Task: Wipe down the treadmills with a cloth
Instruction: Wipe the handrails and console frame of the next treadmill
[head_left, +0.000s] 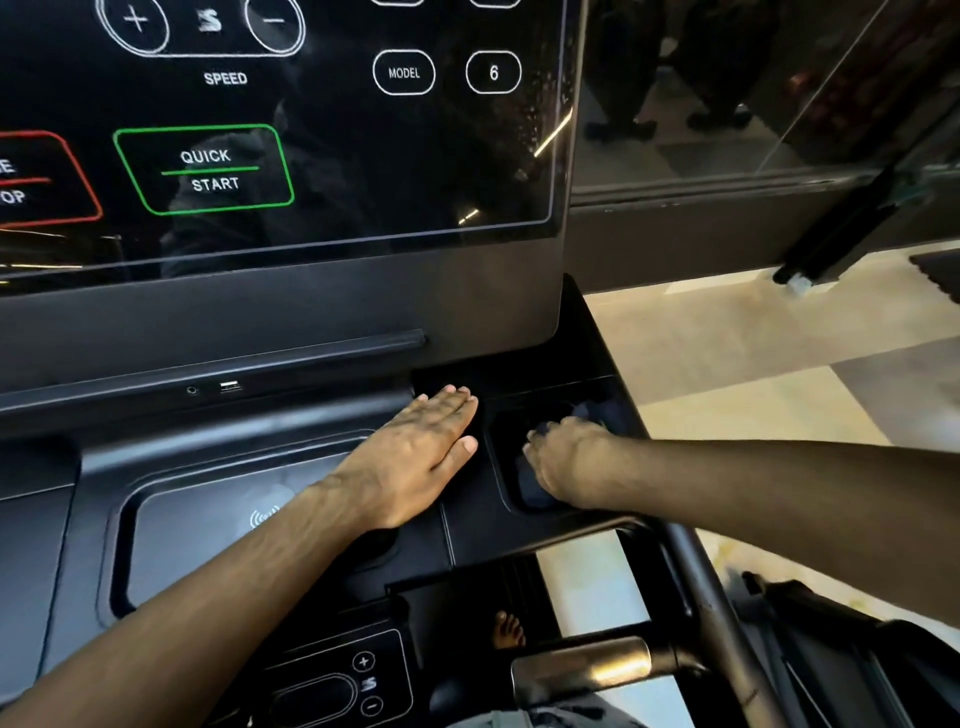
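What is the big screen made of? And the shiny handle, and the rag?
The screen looks like glossy glass or hard plastic: it mirrors lights. The handle looks like brushed metal, with a soft glint. The cloth under the right hand looks like soft dark fabric, bunched up.

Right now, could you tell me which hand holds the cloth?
The right hand, gripping the dark cloth in the cup recess; the left hand lies flat, empty.
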